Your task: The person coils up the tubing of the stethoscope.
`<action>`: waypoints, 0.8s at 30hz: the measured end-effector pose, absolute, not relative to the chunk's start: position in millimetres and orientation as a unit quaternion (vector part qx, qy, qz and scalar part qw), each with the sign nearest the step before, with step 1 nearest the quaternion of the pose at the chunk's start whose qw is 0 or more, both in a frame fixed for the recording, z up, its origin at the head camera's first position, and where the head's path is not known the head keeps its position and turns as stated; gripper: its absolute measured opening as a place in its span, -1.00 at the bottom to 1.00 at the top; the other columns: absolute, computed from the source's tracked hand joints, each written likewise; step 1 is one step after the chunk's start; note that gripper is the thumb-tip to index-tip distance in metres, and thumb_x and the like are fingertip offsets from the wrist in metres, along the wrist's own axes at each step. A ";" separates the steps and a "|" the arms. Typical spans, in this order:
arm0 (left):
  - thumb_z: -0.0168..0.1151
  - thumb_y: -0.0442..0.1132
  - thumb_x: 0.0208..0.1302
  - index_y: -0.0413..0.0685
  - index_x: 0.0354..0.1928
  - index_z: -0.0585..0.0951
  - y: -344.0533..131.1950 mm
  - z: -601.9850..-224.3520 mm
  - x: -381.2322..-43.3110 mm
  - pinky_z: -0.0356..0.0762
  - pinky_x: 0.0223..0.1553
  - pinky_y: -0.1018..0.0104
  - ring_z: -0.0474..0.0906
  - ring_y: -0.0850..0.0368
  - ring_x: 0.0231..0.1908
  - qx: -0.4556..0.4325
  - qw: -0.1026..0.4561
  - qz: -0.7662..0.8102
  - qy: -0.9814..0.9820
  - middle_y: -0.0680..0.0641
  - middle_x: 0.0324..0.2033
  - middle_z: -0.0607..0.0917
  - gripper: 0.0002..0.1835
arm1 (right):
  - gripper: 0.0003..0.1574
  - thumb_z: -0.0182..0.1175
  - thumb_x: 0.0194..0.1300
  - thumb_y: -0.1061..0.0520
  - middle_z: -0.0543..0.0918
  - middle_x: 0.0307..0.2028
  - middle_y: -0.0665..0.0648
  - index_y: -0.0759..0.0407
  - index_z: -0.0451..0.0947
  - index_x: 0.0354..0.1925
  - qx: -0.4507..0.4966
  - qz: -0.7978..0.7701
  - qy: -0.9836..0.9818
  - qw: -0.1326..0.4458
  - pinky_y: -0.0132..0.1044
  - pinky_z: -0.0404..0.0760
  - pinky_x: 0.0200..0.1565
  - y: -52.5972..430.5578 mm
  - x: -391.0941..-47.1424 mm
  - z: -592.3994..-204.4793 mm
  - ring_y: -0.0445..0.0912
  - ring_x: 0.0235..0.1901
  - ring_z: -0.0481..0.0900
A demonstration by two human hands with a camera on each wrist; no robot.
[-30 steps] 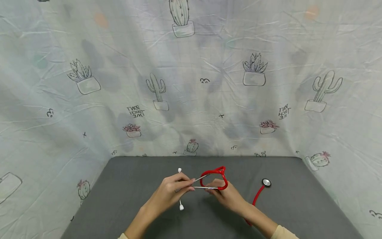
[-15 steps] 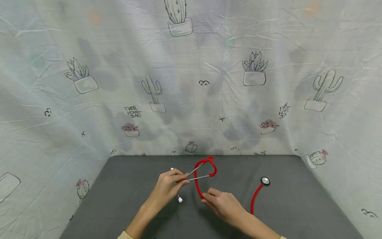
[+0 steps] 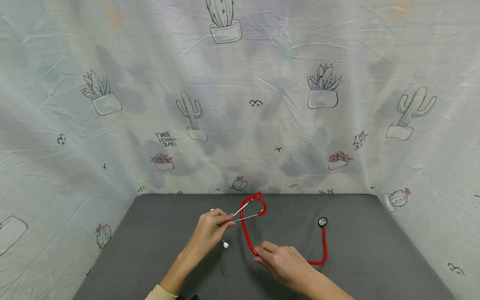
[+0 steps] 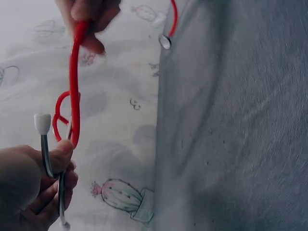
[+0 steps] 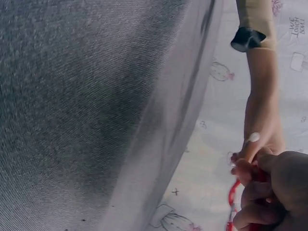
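A stethoscope with red tubing is held between both hands above the grey table. My left hand pinches its two metal ear tubes where they cross, and a white eartip sticks out below the fingers. In the left wrist view another white eartip stands up by the thumb. Lower and to the right, my right hand grips the red tubing, its fingers curled round it. Past that hand the tubing bends up to the round chestpiece on the right. The right palm hides part of the tube.
The grey table ends at a straight back edge. Behind it and at both sides hangs a pale curtain printed with potted cacti. A dark wrist strap shows on the left forearm in the right wrist view.
My right hand has left the tube fork and slid down along the red tubing toward me. My left hand has moved slightly left and away with the ear tubes. The chestpiece has shifted left.
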State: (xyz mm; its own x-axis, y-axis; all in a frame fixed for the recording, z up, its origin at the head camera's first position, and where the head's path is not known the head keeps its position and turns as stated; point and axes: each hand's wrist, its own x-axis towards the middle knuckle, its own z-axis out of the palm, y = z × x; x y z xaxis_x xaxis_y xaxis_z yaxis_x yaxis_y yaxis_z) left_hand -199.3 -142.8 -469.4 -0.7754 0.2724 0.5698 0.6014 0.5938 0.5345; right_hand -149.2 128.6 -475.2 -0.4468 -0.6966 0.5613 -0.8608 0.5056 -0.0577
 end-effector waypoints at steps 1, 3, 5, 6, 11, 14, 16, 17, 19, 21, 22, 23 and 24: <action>0.56 -0.43 0.22 -0.28 -0.01 0.86 -143.5 -469.2 -200.0 0.67 -0.36 0.52 0.81 0.18 -0.32 -0.248 0.220 -0.368 -0.869 0.00 -0.32 0.77 -0.72 | -0.87 0.47 0.43 0.03 0.51 -0.42 -0.16 0.00 0.74 -0.12 0.470 0.162 -0.833 0.241 -0.75 0.18 -0.57 129.6 -147.8 -473.6 -0.50 -0.61 0.19; 0.55 -0.46 0.22 -0.28 0.01 0.85 -145.1 -469.2 -201.6 0.61 -0.41 0.53 0.80 0.17 -0.31 -0.236 0.221 -0.355 -0.877 0.01 -0.33 0.75 -0.71 | -0.86 0.47 0.44 -0.02 0.48 -0.44 -0.18 -0.04 0.72 -0.15 0.477 0.143 -0.832 0.246 -0.75 0.10 -0.58 132.6 -144.6 -470.1 -0.50 -0.61 0.13; 0.54 -0.49 0.22 -0.29 0.01 0.85 -146.6 -470.0 -203.7 0.55 -0.44 0.53 0.81 0.17 -0.30 -0.224 0.218 -0.348 -0.884 0.01 -0.33 0.73 -0.70 | -0.85 0.45 0.46 -0.07 0.46 -0.45 -0.20 -0.07 0.71 -0.16 0.485 0.126 -0.828 0.253 -0.75 0.04 -0.58 135.9 -141.8 -465.5 -0.50 -0.61 0.10; 0.55 -0.48 0.22 -0.29 0.01 0.85 -147.4 -470.5 -204.6 0.53 -0.46 0.54 0.80 0.17 -0.31 -0.218 0.215 -0.344 -0.888 0.01 -0.33 0.74 -0.71 | -0.84 0.45 0.46 -0.08 0.46 -0.45 -0.20 -0.07 0.71 -0.16 0.487 0.119 -0.826 0.259 -0.74 0.03 -0.58 137.6 -140.8 -462.7 -0.50 -0.61 0.10; 0.58 -0.44 0.20 -0.30 -0.06 0.87 -150.8 -478.1 -208.9 0.50 -0.47 0.54 0.71 0.23 -0.39 -0.205 0.209 -0.318 -0.902 0.02 -0.35 0.74 -0.75 | -0.74 0.61 0.28 0.00 0.46 -0.46 -0.22 -0.10 0.69 -0.19 0.505 0.100 -0.810 0.282 -0.75 -0.01 -0.55 146.0 -136.9 -445.9 -0.50 -0.59 0.17; 0.60 -0.43 0.18 -0.28 -0.11 0.89 -153.6 -483.5 -210.5 0.50 -0.48 0.53 0.64 0.27 -0.43 -0.198 0.208 -0.314 -0.905 0.02 -0.36 0.75 -0.78 | -0.91 0.43 0.49 0.02 0.47 -0.45 -0.22 -0.08 0.69 -0.18 0.519 0.087 -0.794 0.304 -0.76 0.02 -0.53 152.4 -135.6 -436.4 -0.48 -0.58 0.25; 0.61 -0.42 0.17 -0.27 -0.13 0.89 -155.0 -486.3 -210.9 0.51 -0.47 0.52 0.61 0.28 -0.43 -0.197 0.202 -0.316 -0.906 0.02 -0.37 0.75 -0.79 | -0.76 0.16 0.71 0.00 0.49 -0.43 -0.20 -0.05 0.70 -0.15 0.525 0.077 -0.783 0.325 -0.75 0.08 -0.53 156.6 -136.1 -429.9 -0.46 -0.56 0.29; 0.61 -0.42 0.17 -0.27 -0.12 0.89 -155.0 -487.1 -210.4 0.52 -0.47 0.52 0.61 0.27 -0.43 -0.198 0.197 -0.319 -0.906 0.02 -0.36 0.76 -0.78 | -0.62 0.00 0.78 -0.02 0.48 -0.43 -0.19 -0.03 0.70 -0.15 0.527 0.072 -0.778 0.333 -0.75 0.09 -0.53 158.3 -136.6 -426.3 -0.45 -0.55 0.29; 0.61 -0.42 0.18 -0.26 -0.11 0.89 -153.9 -488.3 -208.2 0.54 -0.46 0.51 0.62 0.27 -0.42 -0.203 0.187 -0.324 -0.905 0.02 -0.35 0.76 -0.78 | -0.44 -0.21 0.84 -0.03 0.48 -0.43 -0.18 0.00 0.70 -0.14 0.531 0.061 -0.769 0.349 -0.73 0.13 -0.52 160.6 -137.5 -418.1 -0.43 -0.53 0.25; 0.60 -0.42 0.19 -0.27 -0.12 0.89 -151.1 -489.3 -205.7 0.55 -0.46 0.52 0.62 0.29 -0.42 -0.216 0.182 -0.318 -0.905 0.01 -0.35 0.76 -0.79 | -0.40 -0.25 0.85 -0.01 0.46 -0.43 -0.18 0.00 0.69 -0.17 0.538 0.049 -0.760 0.362 -0.72 0.10 -0.50 160.9 -138.7 -409.7 -0.41 -0.53 0.19; 0.60 -0.42 0.20 -0.28 -0.13 0.89 -149.3 -489.6 -204.2 0.55 -0.46 0.52 0.62 0.30 -0.42 -0.224 0.180 -0.316 -0.904 0.01 -0.35 0.76 -0.81 | -0.41 -0.24 0.85 0.00 0.47 -0.43 -0.19 -0.01 0.69 -0.18 0.542 0.042 -0.755 0.368 -0.70 0.09 -0.49 160.4 -139.2 -405.6 -0.40 -0.52 0.17; 0.59 -0.42 0.21 -0.29 -0.14 0.89 -147.5 -489.9 -202.6 0.55 -0.46 0.53 0.61 0.32 -0.43 -0.232 0.179 -0.313 -0.903 0.01 -0.35 0.75 -0.82 | -0.44 -0.21 0.85 0.00 0.46 -0.44 -0.19 -0.02 0.69 -0.19 0.546 0.034 -0.749 0.374 -0.69 0.06 -0.49 159.5 -139.6 -401.8 -0.38 -0.53 0.14; 0.59 -0.41 0.22 -0.28 -0.16 0.89 -145.4 -490.2 -200.9 0.54 -0.47 0.53 0.61 0.34 -0.43 -0.241 0.179 -0.311 -0.902 0.02 -0.36 0.74 -0.85 | -0.45 -0.19 0.84 0.01 0.46 -0.44 -0.20 -0.03 0.69 -0.18 0.551 0.025 -0.742 0.381 -0.67 0.05 -0.49 158.1 -140.2 -398.3 -0.37 -0.52 0.12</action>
